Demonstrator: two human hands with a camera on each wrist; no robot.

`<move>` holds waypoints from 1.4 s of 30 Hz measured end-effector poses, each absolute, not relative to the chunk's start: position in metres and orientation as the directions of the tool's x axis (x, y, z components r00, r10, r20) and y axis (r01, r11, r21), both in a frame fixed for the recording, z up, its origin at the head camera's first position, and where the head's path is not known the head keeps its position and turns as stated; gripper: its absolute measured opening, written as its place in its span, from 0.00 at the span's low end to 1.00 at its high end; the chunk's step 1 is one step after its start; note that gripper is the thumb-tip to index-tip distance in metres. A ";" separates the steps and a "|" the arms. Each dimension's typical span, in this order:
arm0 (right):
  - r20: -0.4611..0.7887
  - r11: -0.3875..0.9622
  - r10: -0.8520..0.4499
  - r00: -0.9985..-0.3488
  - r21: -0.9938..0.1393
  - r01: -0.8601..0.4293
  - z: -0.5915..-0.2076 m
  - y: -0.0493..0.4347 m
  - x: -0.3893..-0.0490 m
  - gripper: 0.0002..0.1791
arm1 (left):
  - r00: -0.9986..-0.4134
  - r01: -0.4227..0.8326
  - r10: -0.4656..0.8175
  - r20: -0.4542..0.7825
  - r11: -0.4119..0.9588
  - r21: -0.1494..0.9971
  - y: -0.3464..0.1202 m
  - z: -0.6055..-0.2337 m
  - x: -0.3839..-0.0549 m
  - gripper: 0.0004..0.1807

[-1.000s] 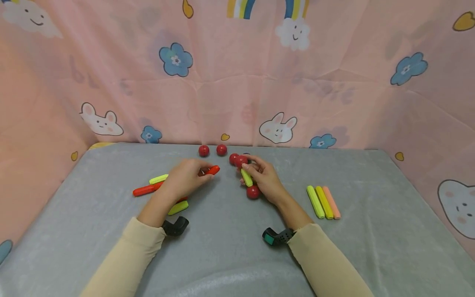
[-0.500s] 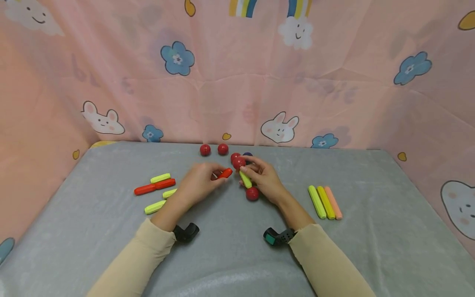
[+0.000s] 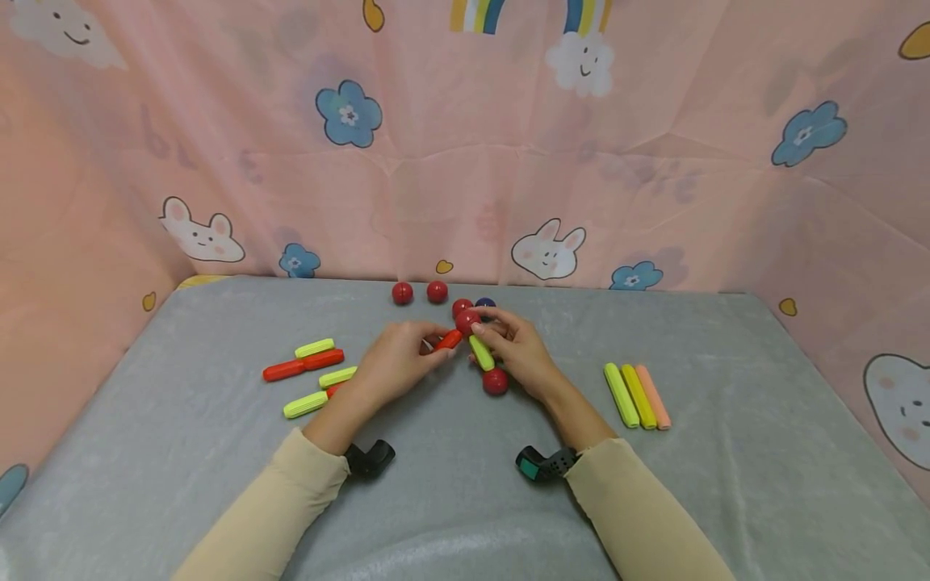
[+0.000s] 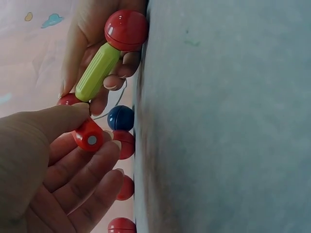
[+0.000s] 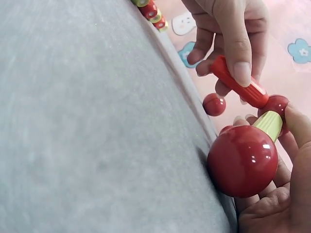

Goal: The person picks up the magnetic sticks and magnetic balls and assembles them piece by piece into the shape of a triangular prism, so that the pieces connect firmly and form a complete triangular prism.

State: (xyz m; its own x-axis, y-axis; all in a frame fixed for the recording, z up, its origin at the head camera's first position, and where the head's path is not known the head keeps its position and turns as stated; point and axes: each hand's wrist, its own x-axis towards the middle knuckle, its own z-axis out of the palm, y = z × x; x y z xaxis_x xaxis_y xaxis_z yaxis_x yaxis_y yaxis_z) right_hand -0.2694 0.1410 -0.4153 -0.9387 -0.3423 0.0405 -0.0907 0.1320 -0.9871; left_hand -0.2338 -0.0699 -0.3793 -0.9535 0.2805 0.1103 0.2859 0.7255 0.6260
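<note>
My left hand (image 3: pixel 400 359) pinches a short red magnetic building rod (image 3: pixel 450 340) between thumb and fingers. A silver disc shows at the rod's near end in the left wrist view. Its other end meets a red ball (image 3: pixel 467 322), which my right hand (image 3: pixel 525 351) grips with thumb and fingers. From that ball a yellow-green rod (image 5: pixel 269 124) slants toward me, with a second red ball (image 5: pixel 242 161) at its lower end. In the left wrist view my thumb partly covers the gripped ball.
Behind the hands sit loose red balls (image 3: pixel 402 293) and a dark blue ball (image 3: pixel 485 303). Several red and yellow-green rods (image 3: pixel 303 365) lie at left, partly behind my left forearm. Three rods, yellow-green (image 3: pixel 619 395), yellow (image 3: pixel 636 395) and peach (image 3: pixel 653 396), lie side by side at right.
My left hand has moved right with the red rod, bringing its tip up to the gripped red ball. My right hand has stayed nearly still.
</note>
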 end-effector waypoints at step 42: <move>0.068 0.080 -0.281 -0.957 -0.992 -0.094 -0.418 0.143 -0.271 0.24 | -0.948 0.235 0.315 0.046 0.596 0.768 -0.058 -0.390 -0.231 0.19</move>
State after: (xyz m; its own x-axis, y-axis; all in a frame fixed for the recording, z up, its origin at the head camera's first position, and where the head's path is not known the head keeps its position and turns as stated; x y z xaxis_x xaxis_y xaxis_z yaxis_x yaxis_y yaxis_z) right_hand -0.2715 0.1429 -0.4175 -0.9573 -0.2810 0.0683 -0.0944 0.0802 -0.9923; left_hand -0.2305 -0.0579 -0.3896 -0.9478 0.3155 0.0458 0.2354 0.5959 0.7678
